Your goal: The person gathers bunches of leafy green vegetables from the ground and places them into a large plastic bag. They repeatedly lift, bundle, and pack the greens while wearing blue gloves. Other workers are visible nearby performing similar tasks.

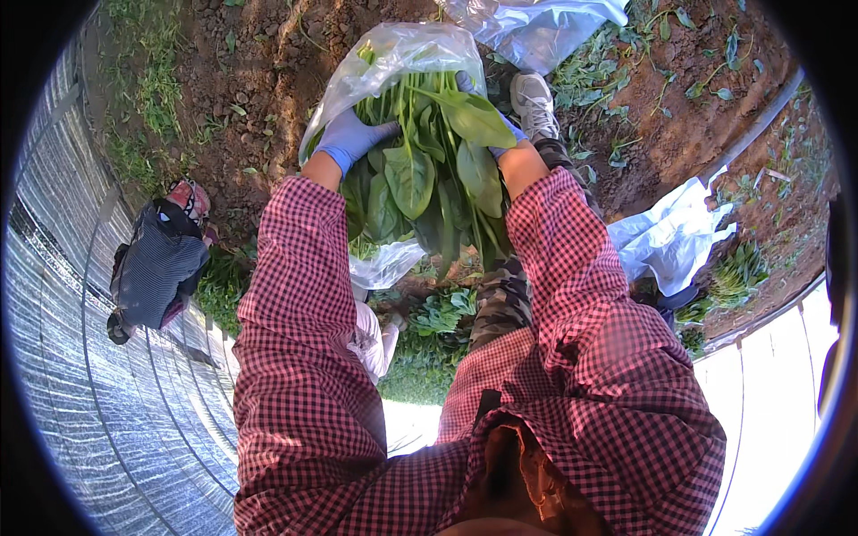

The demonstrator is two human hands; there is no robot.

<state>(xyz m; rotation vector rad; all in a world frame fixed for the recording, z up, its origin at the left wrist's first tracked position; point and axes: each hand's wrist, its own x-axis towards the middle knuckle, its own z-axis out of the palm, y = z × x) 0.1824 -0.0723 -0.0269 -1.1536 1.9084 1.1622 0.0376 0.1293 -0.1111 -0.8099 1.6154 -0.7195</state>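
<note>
A large bunch of leafy greens, likely spinach (pixel 409 181), hangs between my two gloved hands, stems up and leaves down. Its stem end lies inside a clear plastic bag (pixel 415 47). My left hand (pixel 352 137), in a blue glove, grips the near left side of the bunch, thumb across the stems. On the right side, my right hand (pixel 499 124) holds the bunch too; leaves hide most of its fingers. The bag drapes over the top of the bunch and down past my left hand.
Another clear plastic bag (pixel 536 27) lies beyond my shoe (pixel 534 100). White plastic sheeting (pixel 670 231) lies at right beside cut greens (pixel 737 275). A bent-over person (pixel 161 261) is at far left, near growing plants. A hose or pipe (pixel 757 127) crosses the soil at right.
</note>
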